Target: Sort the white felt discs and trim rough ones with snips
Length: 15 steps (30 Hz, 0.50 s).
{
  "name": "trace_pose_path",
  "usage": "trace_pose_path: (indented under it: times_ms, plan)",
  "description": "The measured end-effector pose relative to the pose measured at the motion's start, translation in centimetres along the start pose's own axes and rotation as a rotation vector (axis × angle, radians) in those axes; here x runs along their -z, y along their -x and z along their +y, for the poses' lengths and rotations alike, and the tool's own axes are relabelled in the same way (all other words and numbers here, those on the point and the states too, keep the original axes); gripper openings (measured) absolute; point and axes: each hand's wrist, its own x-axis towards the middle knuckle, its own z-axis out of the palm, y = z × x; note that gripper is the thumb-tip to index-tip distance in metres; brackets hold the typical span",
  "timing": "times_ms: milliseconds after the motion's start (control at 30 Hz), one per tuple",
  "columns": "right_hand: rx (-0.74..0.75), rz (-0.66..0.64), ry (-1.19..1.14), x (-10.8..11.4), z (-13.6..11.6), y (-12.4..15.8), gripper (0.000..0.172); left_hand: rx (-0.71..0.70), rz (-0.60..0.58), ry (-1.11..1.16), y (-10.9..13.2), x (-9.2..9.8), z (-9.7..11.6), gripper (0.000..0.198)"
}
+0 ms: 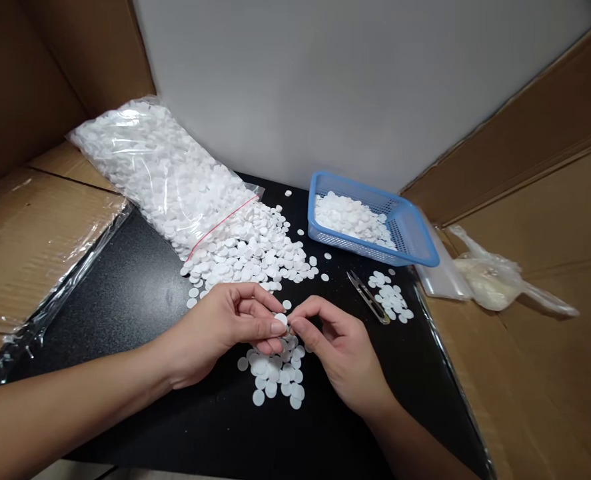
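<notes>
My left hand (240, 320) pinches a small white disc (281, 319) between thumb and fingers, above the black table. From the right, my right hand (342, 350) meets it, thumb and index fingertip pressed together at the disc's edge. Whether those fingertips hold the disc's rim or some tiny scrap, I cannot make out. Below both hands lies a loose pile of similar white discs (271, 373). Farther back, a larger heap of discs (250, 257) spills from the mouth of a clear zip bag (160, 170) with a red seal line.
A blue plastic basket (375, 252) partly filled with discs stands at the back right. Before it lie thread snips (368, 298) and a small group of discs (391, 299). Cardboard (545, 347) flanks the black table (125, 280); a knotted plastic bag (495, 283) rests on the right side.
</notes>
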Motion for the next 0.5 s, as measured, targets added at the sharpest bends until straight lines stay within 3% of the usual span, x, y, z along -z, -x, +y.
trace_pose_path:
  times_ms: [333, 433, 500]
  plan:
    - [-0.011, 0.01, -0.014, -0.6, 0.2, 0.2, 0.008, 0.089, -0.034, 0.088, 0.0, 0.1, 0.1, 0.021]
    - [0.031, 0.001, 0.058, -0.3, 0.2, 0.1, 0.01, 0.111, -0.038, 0.116, 0.0, 0.2, 0.0, 0.021]
    - [0.072, 0.065, 0.145, 0.6, 0.4, -0.2, 0.008, 0.111, -0.044, 0.126, 0.1, 0.2, 0.0, 0.021]
